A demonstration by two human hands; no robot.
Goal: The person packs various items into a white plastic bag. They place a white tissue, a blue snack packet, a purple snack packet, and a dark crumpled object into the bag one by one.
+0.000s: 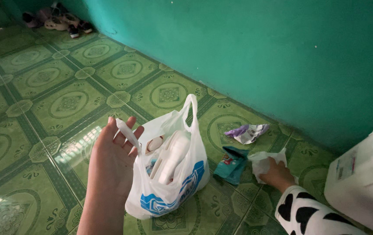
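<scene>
Green patterned floor tiles point(42, 95) are met by a teal wall point(260, 52).
A white plastic bag point(173, 174) is held by one handle in the raised left hand point(112, 161); crumpled paper point(264, 163) is gripped by the lowered right hand point(278, 174).

Looks like a home, room corner at floor level. Green patterned floor tiles point(60, 102) meet a plain teal painted wall point(256, 48). Pile of shoes and sandals point(58, 19) parked against the far wall, typical household entry spot. White plastic bin point(365, 174) at right edge. Scattered wrappers point(247, 132) on the tiles, household litter, no work equipment.
</scene>
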